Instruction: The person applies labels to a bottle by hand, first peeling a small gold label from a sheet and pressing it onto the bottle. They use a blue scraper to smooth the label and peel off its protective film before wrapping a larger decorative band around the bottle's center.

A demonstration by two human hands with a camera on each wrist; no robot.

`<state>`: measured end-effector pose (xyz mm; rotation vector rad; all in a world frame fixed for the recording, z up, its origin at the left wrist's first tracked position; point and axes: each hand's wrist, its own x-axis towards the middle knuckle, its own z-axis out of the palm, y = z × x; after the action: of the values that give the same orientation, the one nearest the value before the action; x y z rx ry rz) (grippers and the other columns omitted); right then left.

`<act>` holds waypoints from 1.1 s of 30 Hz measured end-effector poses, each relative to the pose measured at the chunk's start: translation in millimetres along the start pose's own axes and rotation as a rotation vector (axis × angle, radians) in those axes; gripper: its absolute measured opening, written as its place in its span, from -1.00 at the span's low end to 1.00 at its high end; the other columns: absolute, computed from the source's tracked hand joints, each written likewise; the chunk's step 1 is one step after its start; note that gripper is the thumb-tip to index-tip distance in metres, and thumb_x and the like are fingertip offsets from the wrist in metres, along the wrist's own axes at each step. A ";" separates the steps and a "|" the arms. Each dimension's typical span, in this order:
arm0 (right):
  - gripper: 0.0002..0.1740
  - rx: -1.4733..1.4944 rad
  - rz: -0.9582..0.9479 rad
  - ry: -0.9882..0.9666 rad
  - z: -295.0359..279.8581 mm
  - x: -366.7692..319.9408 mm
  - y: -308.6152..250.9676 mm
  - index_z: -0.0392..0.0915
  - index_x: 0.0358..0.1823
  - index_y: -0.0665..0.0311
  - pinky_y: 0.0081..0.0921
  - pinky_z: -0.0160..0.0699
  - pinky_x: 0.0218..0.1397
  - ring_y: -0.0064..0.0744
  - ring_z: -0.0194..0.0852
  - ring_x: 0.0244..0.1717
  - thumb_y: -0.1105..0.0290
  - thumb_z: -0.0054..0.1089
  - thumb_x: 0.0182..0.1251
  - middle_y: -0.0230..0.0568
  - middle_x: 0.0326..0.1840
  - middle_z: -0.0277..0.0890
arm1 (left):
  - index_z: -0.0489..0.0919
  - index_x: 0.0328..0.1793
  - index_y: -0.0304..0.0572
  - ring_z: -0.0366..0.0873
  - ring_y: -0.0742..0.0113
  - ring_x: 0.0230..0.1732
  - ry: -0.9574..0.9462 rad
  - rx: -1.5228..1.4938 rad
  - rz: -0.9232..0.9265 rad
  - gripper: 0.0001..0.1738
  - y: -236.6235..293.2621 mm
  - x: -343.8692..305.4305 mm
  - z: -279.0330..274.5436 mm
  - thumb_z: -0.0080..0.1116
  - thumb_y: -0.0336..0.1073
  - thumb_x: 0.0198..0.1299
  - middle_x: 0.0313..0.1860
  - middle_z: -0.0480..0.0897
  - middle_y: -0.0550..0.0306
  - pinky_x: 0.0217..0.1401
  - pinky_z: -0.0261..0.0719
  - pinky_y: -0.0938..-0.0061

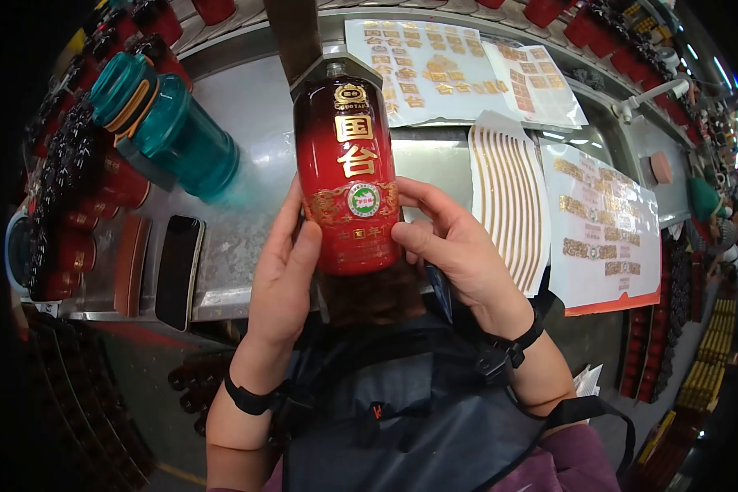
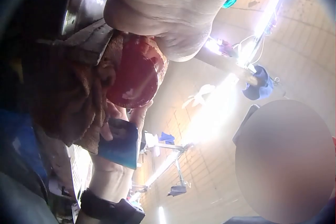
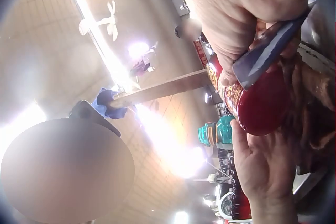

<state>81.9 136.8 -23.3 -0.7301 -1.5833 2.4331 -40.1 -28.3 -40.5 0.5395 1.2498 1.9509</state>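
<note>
A glossy red bottle (image 1: 344,180), darker toward the neck, shows gold Chinese lettering and a round green-and-white emblem to the head camera. My left hand (image 1: 280,275) grips its left side low down, thumb on the front. On the other side my right hand (image 1: 463,254) holds the bottle near its base, the thumb against the front edge. A flat dark blue scraper (image 3: 270,50) is tucked in the right hand's fingers and juts out past the bottle's base. Brown cloth (image 2: 79,92) lies just below the bottle.
Sheets of gold decals (image 1: 435,70) and a strip of gold lines (image 1: 508,197) lie at the back and right. A teal water bottle (image 1: 180,131), a black phone (image 1: 180,271) and a reddish-brown case (image 1: 131,266) are at left. A metal post (image 1: 293,33) stands behind the bottle.
</note>
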 end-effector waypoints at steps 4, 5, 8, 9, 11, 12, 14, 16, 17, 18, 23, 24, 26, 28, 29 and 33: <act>-0.30 0.020 -0.019 -0.016 -1.8 1.8 2.4 0.34 0.47 0.35 -0.81 0.39 -0.24 -0.86 0.33 -0.41 0.43 0.42 0.34 -0.32 0.25 0.48 | -0.07 0.71 -0.35 0.28 0.22 0.55 -0.053 0.027 0.031 -0.17 -1.4 1.8 2.7 0.11 -0.27 0.50 0.58 0.29 -0.05 0.59 0.23 0.29; -0.30 0.023 -0.022 -0.010 -2.2 2.2 2.2 0.34 0.47 0.35 -0.81 0.39 -0.24 -0.86 0.33 -0.41 0.43 0.42 0.34 -0.32 0.25 0.48 | -0.07 0.71 -0.36 0.28 0.21 0.55 -0.035 0.038 0.023 -0.14 -1.0 1.4 3.8 0.15 -0.30 0.47 0.58 0.29 -0.06 0.59 0.23 0.28; -0.30 0.027 -0.025 -0.027 -2.9 2.4 2.6 0.35 0.47 0.35 -0.81 0.37 -0.26 -0.86 0.31 -0.42 0.43 0.43 0.33 -0.31 0.25 0.47 | -0.07 0.70 -0.37 0.28 0.20 0.55 -0.006 0.051 0.007 -0.11 -2.1 0.2 5.7 0.20 -0.34 0.43 0.57 0.29 -0.07 0.59 0.24 0.28; -0.29 0.034 -0.028 -0.029 -2.6 2.4 3.0 0.35 0.46 0.35 -0.81 0.37 -0.27 -0.86 0.31 -0.42 0.43 0.44 0.32 -0.31 0.24 0.46 | -0.07 0.70 -0.38 0.28 0.20 0.55 0.013 0.053 0.002 -0.11 -2.3 0.0 5.7 0.20 -0.36 0.42 0.57 0.29 -0.08 0.59 0.24 0.28; -0.29 0.046 -0.036 -0.026 -2.2 2.8 3.4 0.35 0.46 0.36 -0.81 0.36 -0.28 -0.87 0.30 -0.42 0.43 0.44 0.32 -0.30 0.24 0.46 | -0.07 0.70 -0.38 0.28 0.20 0.55 0.011 0.067 -0.004 -0.12 -2.2 -0.2 5.2 0.20 -0.36 0.43 0.57 0.29 -0.07 0.59 0.24 0.28; -0.29 0.041 -0.032 -0.023 -2.0 3.0 3.4 0.36 0.46 0.35 -0.81 0.36 -0.29 -0.86 0.30 -0.42 0.43 0.45 0.31 -0.30 0.24 0.45 | -0.06 0.70 -0.39 0.29 0.20 0.54 0.015 0.077 -0.009 -0.13 -2.1 -0.1 5.0 0.19 -0.36 0.43 0.57 0.29 -0.07 0.59 0.24 0.28; -0.29 0.040 -0.032 -0.015 -2.4 3.0 3.5 0.36 0.45 0.35 -0.81 0.36 -0.29 -0.86 0.31 -0.42 0.43 0.45 0.31 -0.30 0.24 0.45 | -0.06 0.70 -0.38 0.30 0.20 0.53 0.013 0.091 -0.008 -0.13 -2.9 -0.1 4.3 0.18 -0.36 0.43 0.56 0.30 -0.07 0.58 0.26 0.28; -0.29 0.030 -0.025 -0.024 -3.1 3.4 4.0 0.37 0.45 0.34 -0.81 0.37 -0.30 -0.86 0.31 -0.42 0.42 0.46 0.30 -0.29 0.24 0.45 | -0.05 0.69 -0.38 0.31 0.21 0.52 0.013 0.105 -0.005 -0.14 -2.8 0.1 5.2 0.18 -0.36 0.43 0.55 0.30 -0.07 0.57 0.28 0.28; -0.29 0.033 -0.028 -0.020 -3.3 3.5 4.2 0.37 0.45 0.34 -0.81 0.37 -0.30 -0.86 0.31 -0.42 0.42 0.46 0.30 -0.29 0.24 0.45 | -0.04 0.69 -0.38 0.32 0.21 0.51 0.019 0.104 -0.003 -0.14 -2.3 0.0 6.0 0.18 -0.36 0.43 0.55 0.31 -0.07 0.56 0.31 0.29; -0.30 0.031 -0.026 -0.022 -3.5 3.6 4.2 0.37 0.44 0.34 -0.81 0.38 -0.30 -0.86 0.32 -0.42 0.42 0.46 0.30 -0.29 0.24 0.45 | -0.03 0.69 -0.37 0.34 0.22 0.50 0.025 0.102 0.000 -0.14 -2.0 0.0 6.7 0.18 -0.35 0.42 0.54 0.32 -0.07 0.55 0.33 0.29; -0.30 0.039 -0.032 -0.023 -3.8 3.7 5.0 0.38 0.44 0.34 -0.80 0.41 -0.30 -0.85 0.34 -0.41 0.40 0.46 0.31 -0.29 0.24 0.46 | -0.01 0.69 -0.36 0.37 0.22 0.48 0.043 0.125 0.003 -0.15 -1.3 -0.3 8.9 0.19 -0.35 0.41 0.53 0.33 -0.06 0.53 0.36 0.30; -0.30 0.044 -0.037 -0.031 -3.9 3.6 4.5 0.37 0.44 0.34 -0.80 0.41 -0.29 -0.84 0.34 -0.40 0.40 0.46 0.31 -0.29 0.24 0.46 | -0.01 0.69 -0.36 0.37 0.22 0.48 0.053 0.131 0.005 -0.15 -1.0 -0.6 9.4 0.19 -0.35 0.41 0.53 0.34 -0.06 0.53 0.36 0.30; -0.30 0.051 -0.044 -0.037 -4.2 3.7 4.6 0.37 0.44 0.34 -0.80 0.42 -0.29 -0.84 0.35 -0.40 0.39 0.46 0.30 -0.29 0.23 0.47 | 0.00 0.69 -0.36 0.37 0.22 0.48 0.050 0.135 0.009 -0.16 -0.9 -0.3 9.4 0.18 -0.35 0.42 0.53 0.34 -0.06 0.53 0.36 0.30; -0.29 0.059 -0.047 -0.040 -4.8 4.2 6.5 0.37 0.44 0.33 -0.80 0.43 -0.28 -0.84 0.35 -0.39 0.38 0.47 0.30 -0.28 0.22 0.48 | 0.01 0.69 -0.35 0.38 0.22 0.47 0.046 0.139 0.013 -0.16 -1.7 -0.3 8.9 0.18 -0.35 0.42 0.53 0.34 -0.05 0.53 0.36 0.30; -0.29 0.061 -0.050 -0.039 -5.3 4.5 7.5 0.37 0.44 0.33 -0.80 0.43 -0.28 -0.84 0.35 -0.39 0.38 0.47 0.30 -0.28 0.22 0.48 | 0.01 0.69 -0.35 0.38 0.23 0.47 0.045 0.138 0.012 -0.17 -2.3 -0.2 8.2 0.18 -0.35 0.42 0.53 0.34 -0.05 0.53 0.36 0.31; -0.29 0.074 -0.056 -0.035 -4.8 4.3 8.6 0.39 0.43 0.33 -0.79 0.44 -0.27 -0.82 0.35 -0.39 0.36 0.48 0.30 -0.29 0.22 0.48 | 0.02 0.69 -0.35 0.38 0.24 0.47 0.047 0.147 0.016 -0.18 -1.9 -0.1 8.6 0.17 -0.34 0.42 0.52 0.35 -0.04 0.53 0.35 0.31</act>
<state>81.6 138.7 -33.9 -0.6262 -1.4965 2.4626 -33.5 -22.9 -38.5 0.5817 1.4307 1.9039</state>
